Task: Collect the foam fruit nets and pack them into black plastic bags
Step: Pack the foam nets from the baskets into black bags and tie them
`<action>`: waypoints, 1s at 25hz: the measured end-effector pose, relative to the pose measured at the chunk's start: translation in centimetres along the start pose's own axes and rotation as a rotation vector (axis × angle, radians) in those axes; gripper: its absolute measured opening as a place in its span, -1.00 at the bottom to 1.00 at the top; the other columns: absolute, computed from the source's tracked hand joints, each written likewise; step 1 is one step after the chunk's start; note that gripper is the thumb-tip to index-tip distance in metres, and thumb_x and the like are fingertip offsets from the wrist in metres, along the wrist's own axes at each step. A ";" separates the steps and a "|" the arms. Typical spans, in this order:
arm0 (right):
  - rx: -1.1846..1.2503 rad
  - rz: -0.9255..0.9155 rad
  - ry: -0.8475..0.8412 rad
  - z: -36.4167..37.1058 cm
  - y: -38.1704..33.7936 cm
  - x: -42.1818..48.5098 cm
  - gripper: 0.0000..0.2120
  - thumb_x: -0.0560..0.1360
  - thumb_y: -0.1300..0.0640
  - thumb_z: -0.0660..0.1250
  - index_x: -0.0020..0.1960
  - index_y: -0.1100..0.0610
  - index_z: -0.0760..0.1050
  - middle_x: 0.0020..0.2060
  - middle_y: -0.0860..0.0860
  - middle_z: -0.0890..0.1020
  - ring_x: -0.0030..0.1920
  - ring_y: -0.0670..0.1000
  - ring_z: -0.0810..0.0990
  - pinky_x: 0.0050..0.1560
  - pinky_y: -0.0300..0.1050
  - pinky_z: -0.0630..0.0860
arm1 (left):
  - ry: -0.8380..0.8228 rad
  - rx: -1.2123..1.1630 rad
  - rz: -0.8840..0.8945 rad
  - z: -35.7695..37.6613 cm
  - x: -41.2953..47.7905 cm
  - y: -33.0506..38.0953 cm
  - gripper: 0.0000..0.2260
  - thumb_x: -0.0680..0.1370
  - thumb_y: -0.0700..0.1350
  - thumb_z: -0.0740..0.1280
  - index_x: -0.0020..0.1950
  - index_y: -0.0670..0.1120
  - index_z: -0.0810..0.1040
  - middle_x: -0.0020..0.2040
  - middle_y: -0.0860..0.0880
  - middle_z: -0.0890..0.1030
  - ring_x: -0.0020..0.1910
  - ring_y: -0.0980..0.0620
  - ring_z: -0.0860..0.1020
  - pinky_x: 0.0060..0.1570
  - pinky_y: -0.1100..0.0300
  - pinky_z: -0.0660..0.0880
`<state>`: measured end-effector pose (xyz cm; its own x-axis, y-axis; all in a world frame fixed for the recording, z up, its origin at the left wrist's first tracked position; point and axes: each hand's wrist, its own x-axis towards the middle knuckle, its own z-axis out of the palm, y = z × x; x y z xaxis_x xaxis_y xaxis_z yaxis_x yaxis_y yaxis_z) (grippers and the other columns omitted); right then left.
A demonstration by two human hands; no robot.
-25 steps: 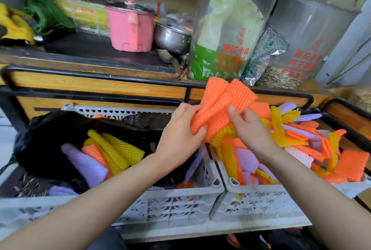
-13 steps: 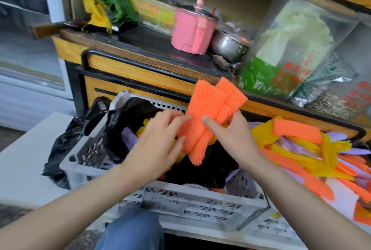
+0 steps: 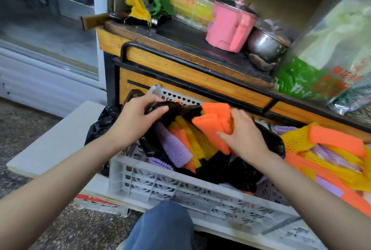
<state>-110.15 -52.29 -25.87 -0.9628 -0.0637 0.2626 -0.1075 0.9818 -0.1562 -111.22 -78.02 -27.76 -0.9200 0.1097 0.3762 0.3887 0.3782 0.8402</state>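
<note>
Packing step, frame centre: pinching black bag rim open with left hand; gripping folded orange nets with right hand. Next, probably: push inside, release.

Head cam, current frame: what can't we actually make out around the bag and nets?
- Black bag fill level, head view: hidden by nets inside and the right hand.
- Orange nets in that hand: count unclear, layers overlap.
- Loose net pile: cut off by the right edge.
- Bag rim under the left hand: motion-blurred.
</note>
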 end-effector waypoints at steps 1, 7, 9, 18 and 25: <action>-0.056 0.018 0.084 -0.4 0.4 0.8 -0.49 0.40 0.05 0.43 0.26 0.16 0.35 0.12 0.10 0.46 0.18 0.14 0.42 0.09 -0.01 0.37 | 0.006 -0.111 -0.026 0.1 0.0 0.5 -0.85 0.56 -0.15 0.30 -0.18 0.06 0.55 -0.34 0.21 0.56 -0.29 0.31 0.51 -0.22 0.43 0.37; -0.178 0.060 0.386 -1.1 -0.2 3.4 -0.52 0.41 0.12 0.42 0.27 0.15 0.36 0.14 0.10 0.51 0.21 0.16 0.39 0.16 0.02 0.28 | 0.056 -0.733 -0.286 1.3 0.5 3.2 -0.83 0.61 -0.16 0.23 -0.16 -0.11 0.54 -0.30 -0.02 0.59 -0.29 0.10 0.59 -0.21 0.27 0.57; -0.282 0.015 0.302 0.7 -0.8 2.8 -0.55 0.43 0.08 0.40 0.25 0.13 0.37 0.15 0.08 0.50 0.19 0.14 0.40 0.14 0.00 0.30 | 0.090 -0.763 -0.315 1.3 0.6 3.4 -0.83 0.60 -0.16 0.24 -0.17 -0.11 0.53 -0.31 -0.03 0.58 -0.32 0.10 0.58 -0.21 0.26 0.58; 0.001 -0.003 -0.227 6.7 -2.8 0.2 -0.47 0.60 0.06 0.17 0.48 0.19 0.07 0.32 0.19 0.40 0.29 0.15 0.43 0.15 -0.03 0.42 | 0.093 -0.635 -0.317 1.4 0.3 3.2 -0.83 0.60 -0.17 0.23 -0.17 -0.07 0.53 -0.22 -0.06 0.57 -0.27 0.08 0.58 -0.21 0.25 0.54; 0.029 -0.305 0.029 1.2 -1.1 -3.5 -0.65 0.61 0.02 0.10 0.37 0.08 0.31 0.22 0.01 0.50 0.22 -0.01 0.47 0.11 -0.19 0.40 | 0.136 -0.128 -0.068 3.1 0.8 4.5 -0.84 0.49 -0.06 0.39 -0.01 0.03 0.43 0.03 0.06 0.49 0.08 0.01 0.50 0.11 0.06 0.46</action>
<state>-106.98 -53.39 -27.72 -0.8774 -0.3491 0.3290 -0.3979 0.9127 -0.0926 -110.38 -73.41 -24.90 -0.9324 -0.0402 0.3591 0.3373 0.2599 0.9048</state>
